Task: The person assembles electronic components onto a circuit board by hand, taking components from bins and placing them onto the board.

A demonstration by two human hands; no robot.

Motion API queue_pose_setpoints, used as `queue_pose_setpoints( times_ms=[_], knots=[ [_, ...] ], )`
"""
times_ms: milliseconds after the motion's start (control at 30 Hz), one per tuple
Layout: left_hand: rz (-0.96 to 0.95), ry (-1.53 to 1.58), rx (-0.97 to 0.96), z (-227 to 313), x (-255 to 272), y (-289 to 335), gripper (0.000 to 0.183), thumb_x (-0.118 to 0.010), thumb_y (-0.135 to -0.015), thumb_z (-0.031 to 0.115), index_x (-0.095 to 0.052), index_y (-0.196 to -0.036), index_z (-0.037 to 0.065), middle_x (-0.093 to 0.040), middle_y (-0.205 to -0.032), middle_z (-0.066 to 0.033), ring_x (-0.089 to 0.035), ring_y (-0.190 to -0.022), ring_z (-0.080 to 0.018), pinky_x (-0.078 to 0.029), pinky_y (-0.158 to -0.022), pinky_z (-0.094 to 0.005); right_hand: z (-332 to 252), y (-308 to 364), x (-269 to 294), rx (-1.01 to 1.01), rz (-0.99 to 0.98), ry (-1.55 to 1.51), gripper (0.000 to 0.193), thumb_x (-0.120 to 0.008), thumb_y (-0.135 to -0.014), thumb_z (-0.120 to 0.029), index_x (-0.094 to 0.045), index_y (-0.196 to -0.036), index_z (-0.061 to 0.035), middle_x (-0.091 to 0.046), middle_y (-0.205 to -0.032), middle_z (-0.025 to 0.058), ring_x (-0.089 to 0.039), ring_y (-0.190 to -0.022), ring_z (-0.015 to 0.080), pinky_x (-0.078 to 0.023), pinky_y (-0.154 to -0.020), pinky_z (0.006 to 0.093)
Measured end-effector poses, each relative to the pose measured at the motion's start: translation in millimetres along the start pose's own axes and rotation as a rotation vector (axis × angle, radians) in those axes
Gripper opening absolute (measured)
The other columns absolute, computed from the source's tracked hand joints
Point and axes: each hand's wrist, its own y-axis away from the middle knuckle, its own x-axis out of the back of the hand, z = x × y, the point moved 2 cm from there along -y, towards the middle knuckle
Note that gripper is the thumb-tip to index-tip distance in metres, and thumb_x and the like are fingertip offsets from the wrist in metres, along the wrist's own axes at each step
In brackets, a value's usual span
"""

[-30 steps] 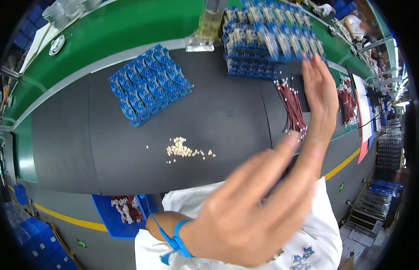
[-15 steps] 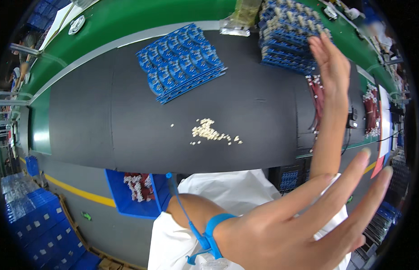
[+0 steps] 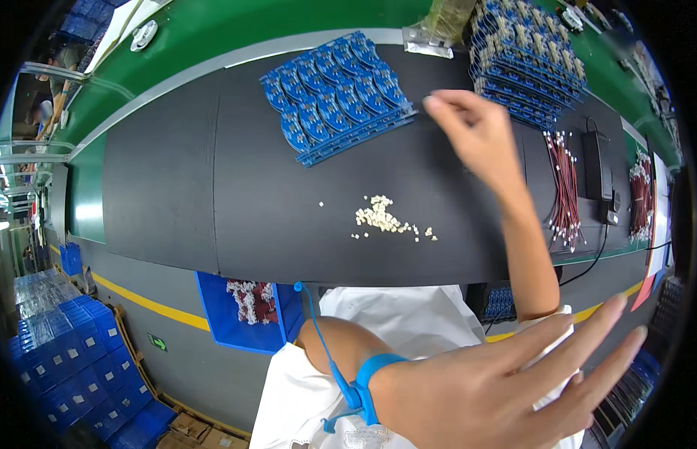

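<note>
My left hand (image 3: pixel 498 382) is in the near right foreground, fingers spread and holding nothing. A blue wrist strap (image 3: pixel 363 385) with a cord circles its wrist. Over the black table (image 3: pixel 154 187), my right hand (image 3: pixel 479 138) is bent with its fingertips drawn together, slightly blurred; whether anything is between them cannot be made out. Its fingertips are close to the right corner of a stack of blue circuit board panels (image 3: pixel 337 97), and contact is unclear. A loose pile of small cream-coloured connectors (image 3: pixel 378 215) lies in front of the panels, with a few scattered around it.
A taller stack of blue boards (image 3: pixel 524 67) stands at the far right. Near it lie dark red wire bundles (image 3: pixel 564 194) and a black power adapter (image 3: pixel 598 165). A blue bin (image 3: pixel 244 329) holding wires sits below the table's front edge. Blue crates (image 3: pixel 79 359) stand at the lower left.
My right hand has moved left from the tall board stack toward the blue panels, its fingers going from extended to drawn together. The view has shifted; my left hand stays spread.
</note>
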Motion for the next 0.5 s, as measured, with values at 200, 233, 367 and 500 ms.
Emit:
queue_pose_setpoints(
  times_ms=[200,233,367,500],
  knots=[
    [-0.429,0.027,-0.093,-30.7,34.5,32.6,0.016,-0.065,-0.069,0.007,-0.064,-0.083,0.001,-0.060,-0.098,-0.0194,-0.063,-0.083,-0.0307,-0.055,-0.063,-0.0288,7.3,-12.5,-21.3,0.126,0.142,0.280,0.027,-0.067,-0.072,-0.020,-0.064,-0.086,0.0031,-0.058,-0.092,0.0161,-0.054,-0.089,0.0293,-0.042,-0.078,0.0335],
    [-0.443,-0.023,0.006,-40.4,44.5,37.7,0.016,-0.065,-0.069,0.005,-0.064,-0.084,0.000,-0.059,-0.100,-0.0202,-0.062,-0.084,-0.0309,-0.055,-0.065,-0.0306,5.5,-11.0,-22.2,0.124,0.150,0.284,0.026,-0.067,-0.072,-0.018,-0.064,-0.085,0.0031,-0.058,-0.093,0.0157,-0.054,-0.089,0.0291,-0.042,-0.079,0.0335],
    [-0.340,-0.053,0.261,-76.4,77.2,73.2,0.013,-0.064,-0.070,0.000,-0.064,-0.082,-0.003,-0.058,-0.103,-0.0210,-0.061,-0.090,-0.0317,-0.052,-0.072,-0.0343,3.5,-11.4,-26.3,0.136,0.247,0.217,0.018,-0.067,-0.071,-0.012,-0.063,-0.081,0.0023,-0.060,-0.092,0.0140,-0.056,-0.084,0.0267,-0.043,-0.074,0.0333],
    [-0.110,-0.421,0.395,-95.7,89.0,81.3,0.029,-0.063,-0.071,-0.001,-0.059,-0.099,-0.004,-0.047,-0.120,-0.0213,-0.047,-0.111,-0.0352,-0.040,-0.090,-0.0391,-33.7,-8.5,-35.4,-0.181,0.189,-0.351,0.022,-0.064,-0.077,-0.011,-0.058,-0.089,0.0060,-0.063,-0.082,0.0130,-0.059,-0.070,0.0155,-0.048,-0.058,0.0255]
  ],
)
